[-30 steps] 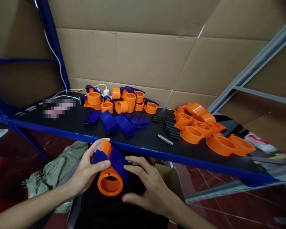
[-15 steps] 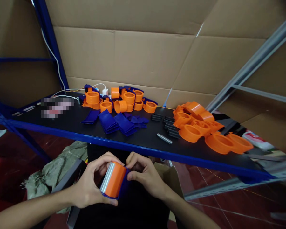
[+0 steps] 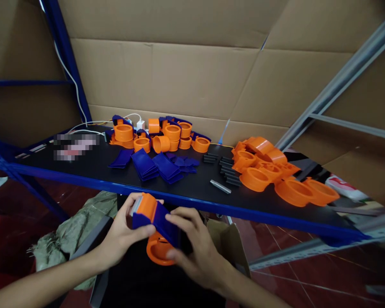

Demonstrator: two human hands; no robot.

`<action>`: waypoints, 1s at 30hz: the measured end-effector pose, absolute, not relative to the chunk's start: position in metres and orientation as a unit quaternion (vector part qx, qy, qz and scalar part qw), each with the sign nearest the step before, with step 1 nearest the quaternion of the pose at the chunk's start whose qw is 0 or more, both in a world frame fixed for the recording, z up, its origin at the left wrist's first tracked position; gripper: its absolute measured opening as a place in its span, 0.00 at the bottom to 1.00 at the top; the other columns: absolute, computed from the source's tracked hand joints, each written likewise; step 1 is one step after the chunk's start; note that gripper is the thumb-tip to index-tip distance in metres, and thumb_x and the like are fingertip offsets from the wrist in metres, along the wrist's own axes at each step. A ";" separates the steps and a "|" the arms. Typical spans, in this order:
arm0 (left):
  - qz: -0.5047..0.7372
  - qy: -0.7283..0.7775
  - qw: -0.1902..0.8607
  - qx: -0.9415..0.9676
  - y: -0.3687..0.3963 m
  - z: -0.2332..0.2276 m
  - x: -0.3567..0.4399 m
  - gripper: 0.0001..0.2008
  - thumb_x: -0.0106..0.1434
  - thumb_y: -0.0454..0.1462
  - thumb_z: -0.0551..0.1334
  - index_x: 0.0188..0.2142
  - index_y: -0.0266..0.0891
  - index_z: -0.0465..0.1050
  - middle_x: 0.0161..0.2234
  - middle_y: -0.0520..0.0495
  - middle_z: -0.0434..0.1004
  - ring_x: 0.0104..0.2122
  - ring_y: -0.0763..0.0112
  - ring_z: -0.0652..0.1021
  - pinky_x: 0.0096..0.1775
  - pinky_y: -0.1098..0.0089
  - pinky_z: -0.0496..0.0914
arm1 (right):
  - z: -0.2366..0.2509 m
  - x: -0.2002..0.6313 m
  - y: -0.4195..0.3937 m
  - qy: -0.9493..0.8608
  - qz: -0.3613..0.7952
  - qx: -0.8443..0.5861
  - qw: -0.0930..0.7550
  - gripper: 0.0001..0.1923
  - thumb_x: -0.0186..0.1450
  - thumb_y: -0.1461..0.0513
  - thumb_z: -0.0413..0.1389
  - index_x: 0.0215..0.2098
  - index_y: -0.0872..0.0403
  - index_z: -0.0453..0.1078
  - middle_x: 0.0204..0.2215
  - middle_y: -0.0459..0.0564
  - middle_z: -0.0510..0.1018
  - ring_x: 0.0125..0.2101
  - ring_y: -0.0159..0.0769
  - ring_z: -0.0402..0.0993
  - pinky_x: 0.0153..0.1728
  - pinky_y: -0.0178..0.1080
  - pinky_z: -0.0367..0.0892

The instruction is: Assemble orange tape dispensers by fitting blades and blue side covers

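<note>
An orange and blue tape dispenser (image 3: 152,222) with a metal toothed edge is held in front of the table's near edge. My left hand (image 3: 122,237) grips its left side, thumb on the blue cover. My right hand (image 3: 195,252) holds the right side, fingers on the blue cover and under the orange ring. Both hands are below the blue table rim (image 3: 192,201).
On the black table lie a stack of blue covers (image 3: 154,164), a group of small orange rings (image 3: 160,134), a pile of larger orange parts (image 3: 276,171), black strips (image 3: 227,169) and a metal blade (image 3: 220,186). A cardboard box (image 3: 227,239) and a grey sack (image 3: 73,231) sit below.
The dispenser has been turned in my hands: half a second ago its orange face and metal edge showed, now the blue cover faces up and the orange ring points down.
</note>
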State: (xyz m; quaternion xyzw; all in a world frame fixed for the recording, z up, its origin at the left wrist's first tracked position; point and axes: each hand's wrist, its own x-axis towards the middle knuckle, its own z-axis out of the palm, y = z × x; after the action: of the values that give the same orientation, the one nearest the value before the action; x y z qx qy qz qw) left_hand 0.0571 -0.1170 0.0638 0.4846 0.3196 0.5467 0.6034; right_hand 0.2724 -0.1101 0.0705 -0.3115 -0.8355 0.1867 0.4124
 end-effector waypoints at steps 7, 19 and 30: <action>0.540 0.229 0.672 0.453 -0.108 0.059 0.058 0.27 0.62 0.38 0.68 0.59 0.49 0.64 0.65 0.40 0.64 0.63 0.48 0.66 0.57 0.49 0.67 | 0.120 0.305 -0.071 -0.874 0.052 -0.338 0.346 0.19 0.71 0.62 0.53 0.59 0.47 0.70 0.46 0.52 0.79 0.44 0.38 0.77 0.44 0.40 0.74; 0.281 0.257 0.722 0.578 -0.102 0.048 0.058 0.16 0.69 0.40 0.61 0.55 0.42 0.72 0.56 0.35 0.75 0.50 0.55 0.78 0.49 0.54 0.73 | 0.227 0.409 0.216 -0.709 -0.032 -0.647 0.280 0.27 0.57 0.55 0.68 0.51 0.61 0.78 0.38 0.57 0.84 0.38 0.47 0.80 0.43 0.41 0.72; 0.231 0.285 0.714 0.596 -0.103 0.050 0.056 0.13 0.69 0.40 0.60 0.51 0.41 0.74 0.50 0.38 0.78 0.44 0.61 0.79 0.46 0.59 0.73 | 0.192 0.379 0.263 -0.701 0.016 -0.644 0.306 0.33 0.53 0.53 0.71 0.51 0.64 0.76 0.46 0.62 0.81 0.48 0.47 0.76 0.51 0.42 0.70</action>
State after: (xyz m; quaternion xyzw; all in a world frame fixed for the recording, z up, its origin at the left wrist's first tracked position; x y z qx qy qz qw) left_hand 0.0560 -0.1029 0.0502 0.5964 0.2849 0.2310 0.7140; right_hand 0.3791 0.2634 0.1916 -0.6441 -0.7010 0.0164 0.3055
